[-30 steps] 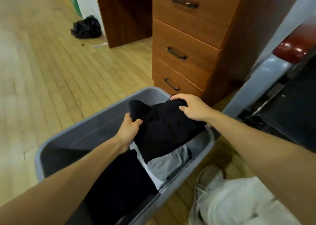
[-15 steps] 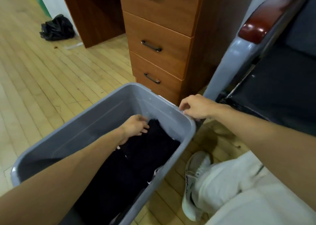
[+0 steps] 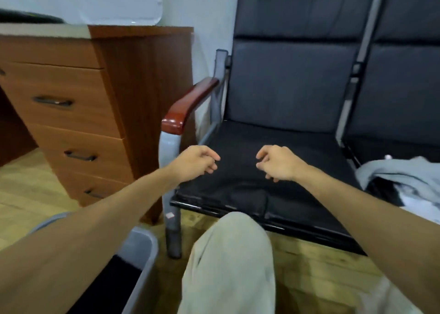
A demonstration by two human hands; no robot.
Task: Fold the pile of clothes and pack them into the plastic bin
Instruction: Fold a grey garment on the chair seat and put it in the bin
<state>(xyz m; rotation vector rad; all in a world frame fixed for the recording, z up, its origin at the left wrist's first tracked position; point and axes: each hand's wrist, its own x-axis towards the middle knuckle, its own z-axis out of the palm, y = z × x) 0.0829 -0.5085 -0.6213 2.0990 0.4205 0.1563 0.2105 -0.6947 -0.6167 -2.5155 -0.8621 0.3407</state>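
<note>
My left hand [image 3: 198,161] and my right hand [image 3: 277,162] hover side by side over the black seat of a chair [image 3: 273,161], both empty with fingers loosely curled and apart. The grey plastic bin [image 3: 145,249] sits at the lower left, mostly hidden by my left forearm, with a dark folded garment [image 3: 112,280] inside it. A pile of grey, white and black clothes [image 3: 402,182] lies on the neighbouring seat at the right edge.
A brown wooden drawer unit [image 3: 78,113] stands to the left of the chair. The chair has a red-brown armrest [image 3: 190,104] and a grey metal leg [image 3: 173,232]. My knee in light trousers [image 3: 231,254] is at the bottom centre, over the wood floor [image 3: 316,273].
Both hands let go of the black garment, left the bin and came up over the chair seat. The view swung right, from the bin toward the chairs.
</note>
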